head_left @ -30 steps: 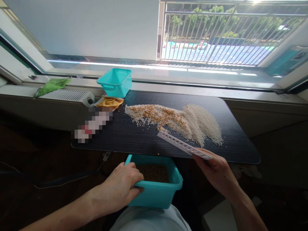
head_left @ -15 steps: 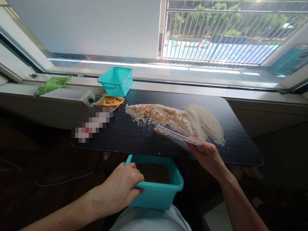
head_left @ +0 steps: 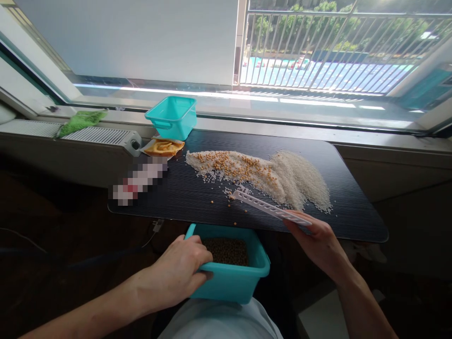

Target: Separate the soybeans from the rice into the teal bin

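My left hand is closed over the left rim of a teal plastic bin at my lap, just below the table's front edge. Small brownish pellets or seeds cover the bin's bottom. My right hand pinches one end of a white plastic strip with a row of slots. The strip's far end points left, low over the tabletop by a few stray grains. Beyond it spreads a long heap of white rice, with yellow-orange peas over its left part. Several loose peas lie near the front edge.
The black table reaches to the windowsill. An empty teal bin stands at the back left, beside an orange-yellow cloth or packet. A blurred-out item lies left. A green cloth rests on the radiator.
My right hand has drawn the slotted strip right and toward me. The small cluster of peas at its tip has broken up, with loose peas now closer to the front edge. My left hand keeps its hold.
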### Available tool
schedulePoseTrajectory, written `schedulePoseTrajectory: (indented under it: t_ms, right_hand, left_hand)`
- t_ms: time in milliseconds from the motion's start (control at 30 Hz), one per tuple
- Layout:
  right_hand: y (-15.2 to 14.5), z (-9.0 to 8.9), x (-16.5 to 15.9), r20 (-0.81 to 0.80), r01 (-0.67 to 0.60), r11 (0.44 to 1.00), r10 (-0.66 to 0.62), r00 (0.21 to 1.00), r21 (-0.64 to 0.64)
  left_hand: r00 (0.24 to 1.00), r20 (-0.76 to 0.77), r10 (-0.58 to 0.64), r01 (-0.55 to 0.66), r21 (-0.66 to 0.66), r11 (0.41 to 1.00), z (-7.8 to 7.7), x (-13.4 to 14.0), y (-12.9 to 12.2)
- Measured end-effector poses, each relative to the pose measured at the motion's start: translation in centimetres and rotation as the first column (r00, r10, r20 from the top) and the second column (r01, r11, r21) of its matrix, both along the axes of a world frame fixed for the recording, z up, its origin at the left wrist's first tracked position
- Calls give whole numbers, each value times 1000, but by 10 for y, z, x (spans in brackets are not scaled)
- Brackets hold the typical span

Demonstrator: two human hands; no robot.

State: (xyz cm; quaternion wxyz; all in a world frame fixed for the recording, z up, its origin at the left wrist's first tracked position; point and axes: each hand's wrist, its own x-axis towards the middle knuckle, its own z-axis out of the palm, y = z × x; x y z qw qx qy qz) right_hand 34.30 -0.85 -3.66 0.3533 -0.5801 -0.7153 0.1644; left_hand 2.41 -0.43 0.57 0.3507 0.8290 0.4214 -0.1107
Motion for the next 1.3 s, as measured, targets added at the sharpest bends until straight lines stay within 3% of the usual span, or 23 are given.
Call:
schedulePoseTrajectory:
  t_ms: [133, 300, 533, 700, 933, 1200, 1300]
  right_hand:
    - [-2, -1, 2, -23, 56, 998, -56, 998, 20]
    - [-7, 6, -1, -29, 12, 1000, -12, 999, -9]
    - [-42, 6, 16, 2, 82, 996, -82, 997, 42]
    - [-61, 8, 4, -3, -43, 998, 43, 999, -50]
    - [-24, 7, -23, -43, -44, 999, 44, 998, -4]
    - [-19, 17, -34, -30, -241, 961, 239, 970, -136]
    - [-11, 18, -29, -24, -146, 988, 145, 989, -50]
  left_hand:
    - [1000, 2, 1, -1, 7, 1000, 0, -1, -1]
    - [1000, -7, -3, 3, 9, 1000, 0, 0, -1]
    - [1000, -17, 20, -20, 2, 1000, 5, 4, 0]
    - [1000, -8, 27, -27, 10, 1000, 4, 3, 0]
    - [999, -34, 33, -32, 19, 999, 6, -8, -3]
    - [991, -67, 114, -114, 3, 994, 9, -25, -3]
    - [992, -69, 102, -102, 3, 995, 8, -30, -3]
